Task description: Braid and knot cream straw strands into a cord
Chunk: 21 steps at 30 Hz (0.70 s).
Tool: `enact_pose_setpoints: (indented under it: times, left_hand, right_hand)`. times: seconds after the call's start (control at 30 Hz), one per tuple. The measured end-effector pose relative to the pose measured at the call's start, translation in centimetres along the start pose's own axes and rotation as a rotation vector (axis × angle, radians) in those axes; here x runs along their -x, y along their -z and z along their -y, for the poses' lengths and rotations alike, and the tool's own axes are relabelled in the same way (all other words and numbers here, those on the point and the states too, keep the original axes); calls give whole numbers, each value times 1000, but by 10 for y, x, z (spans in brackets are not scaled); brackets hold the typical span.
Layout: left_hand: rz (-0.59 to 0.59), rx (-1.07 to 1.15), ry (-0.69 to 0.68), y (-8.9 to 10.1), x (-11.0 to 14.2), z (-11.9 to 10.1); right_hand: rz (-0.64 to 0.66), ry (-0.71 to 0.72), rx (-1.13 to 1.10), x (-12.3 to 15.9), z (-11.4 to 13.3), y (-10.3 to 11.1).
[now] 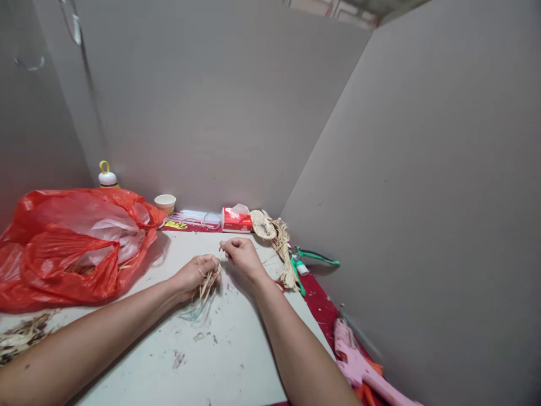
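At frame centre, I'm holding bunched straw strands in my left hand, pinching my right hand's fingertips, on what I can't tell; loose ends are suggesting unfinished work.

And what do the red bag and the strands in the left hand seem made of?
Red bag: probably thin, glossy plastic; it shines and wrinkles sharply.
Strands in the left hand: perhaps dried plant fibre, matte; they look straw-coloured and uneven.
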<state>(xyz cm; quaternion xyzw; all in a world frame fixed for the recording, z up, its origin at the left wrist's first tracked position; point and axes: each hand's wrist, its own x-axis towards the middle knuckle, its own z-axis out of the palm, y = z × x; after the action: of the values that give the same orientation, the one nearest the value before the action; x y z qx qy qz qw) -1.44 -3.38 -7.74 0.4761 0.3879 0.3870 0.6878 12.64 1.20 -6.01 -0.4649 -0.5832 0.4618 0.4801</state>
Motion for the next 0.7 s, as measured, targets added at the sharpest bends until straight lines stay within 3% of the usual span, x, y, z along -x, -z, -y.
enact_pose_setpoints:
  times: [0.13,0.37,0.53,0.7]
  left_hand:
    - [21,7,-92,6,-2,-5]
    - [34,-51,-145,8,-4,-3]
    - [41,-58,-75,6,-3,-9]
    - [-8,-107,-39,-3,-2,-3]
  right_hand:
    - [100,-96,-207,-1,5,7]
    - [268,-205,-221,0,-6,8]
    - [125,-133,-199,0,-7,-2]
    - [21,-153,-133,2,-9,-13]
